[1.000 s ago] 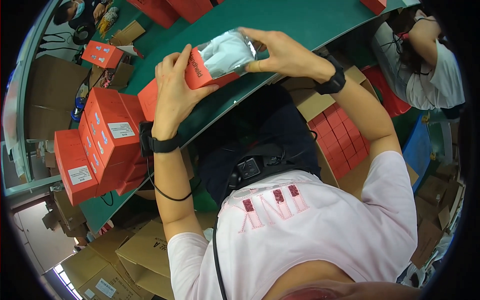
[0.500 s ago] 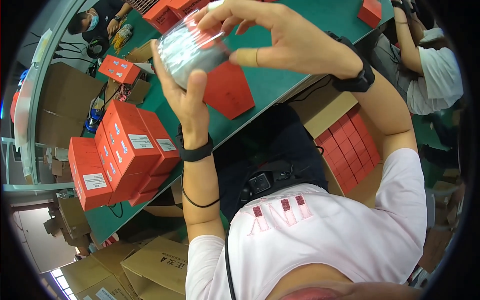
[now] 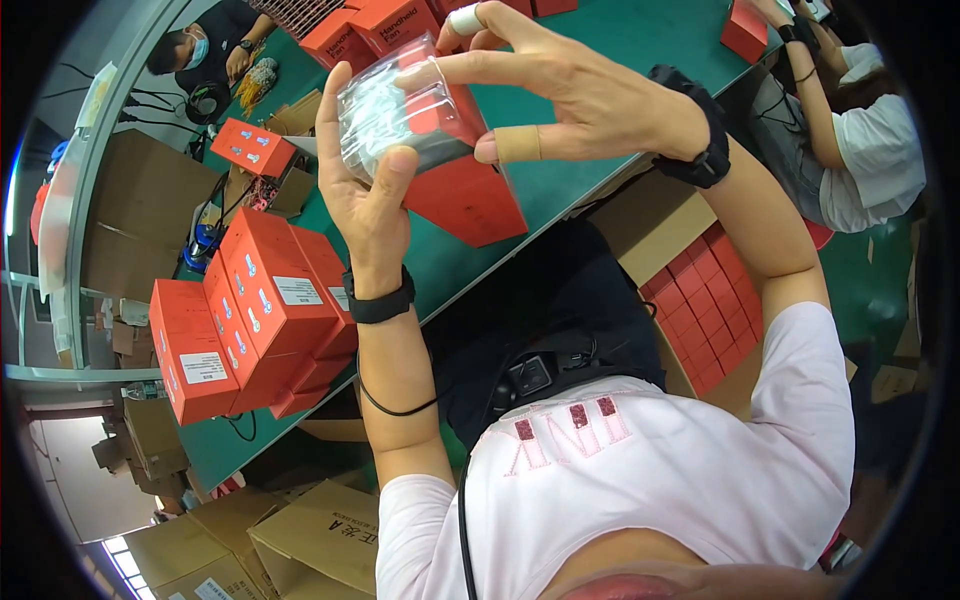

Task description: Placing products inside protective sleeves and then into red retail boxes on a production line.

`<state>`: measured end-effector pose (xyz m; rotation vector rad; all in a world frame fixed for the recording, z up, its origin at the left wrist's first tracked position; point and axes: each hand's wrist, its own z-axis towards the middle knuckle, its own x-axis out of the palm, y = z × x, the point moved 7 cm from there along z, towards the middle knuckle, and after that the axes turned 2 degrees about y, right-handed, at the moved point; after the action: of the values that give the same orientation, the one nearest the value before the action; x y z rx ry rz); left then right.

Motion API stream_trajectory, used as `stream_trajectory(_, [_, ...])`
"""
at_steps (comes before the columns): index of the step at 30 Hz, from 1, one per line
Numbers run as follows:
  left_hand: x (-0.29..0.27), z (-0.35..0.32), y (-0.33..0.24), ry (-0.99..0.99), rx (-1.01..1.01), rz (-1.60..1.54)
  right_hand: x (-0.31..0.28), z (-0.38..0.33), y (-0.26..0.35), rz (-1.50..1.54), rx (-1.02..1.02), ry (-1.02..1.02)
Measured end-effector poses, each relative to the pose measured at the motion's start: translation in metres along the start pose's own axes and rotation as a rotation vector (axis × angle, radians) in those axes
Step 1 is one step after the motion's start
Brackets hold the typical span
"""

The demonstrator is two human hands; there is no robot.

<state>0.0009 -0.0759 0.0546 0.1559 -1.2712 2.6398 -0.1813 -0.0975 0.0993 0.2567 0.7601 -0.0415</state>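
My left hand (image 3: 365, 200) is wrapped round a pale grey-white thing in clear plastic film (image 3: 385, 120), thumb in front and fingers behind. What is inside the glossy film cannot be made out. My right hand (image 3: 570, 95) is at the other side of this packet, thumb and index finger spread wide. Its index finger lies against the film at the top, and the thumb is beside the film's right edge. Tape wraps the thumb and one fingertip. Below the packet stands a red box (image 3: 470, 205) on the green table, partly hidden by the packet and my left hand.
Stacked red boxes (image 3: 275, 300) stand on the table at left, with more red boxes (image 3: 395, 25) at the back. A carton (image 3: 705, 310) full of small red boxes is at right below the table edge. Co-workers sit at far left (image 3: 215, 50) and right (image 3: 870, 140).
Both hands and the packet have shifted slightly right and down in the picture. My right thumb and index finger are spread more, with film showing between them.
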Motion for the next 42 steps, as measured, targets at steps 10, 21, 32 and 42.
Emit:
stream_trajectory(10, [0.009,0.003,-0.004,-0.04,0.052,0.155,-0.034,-0.006,-0.002,0.294,0.187,-0.142])
stream_trajectory(21, [0.006,-0.013,0.01,-0.164,-0.219,0.458,0.003,-0.006,0.003,0.441,0.431,-0.195])
stream_trajectory(32, [0.02,-0.044,-0.019,0.087,-0.039,0.89,0.045,-0.018,0.001,0.207,0.156,0.018])
stream_trajectory(42, [0.017,-0.066,0.022,-0.271,-0.033,0.64,0.041,0.006,0.027,0.065,0.243,-0.087])
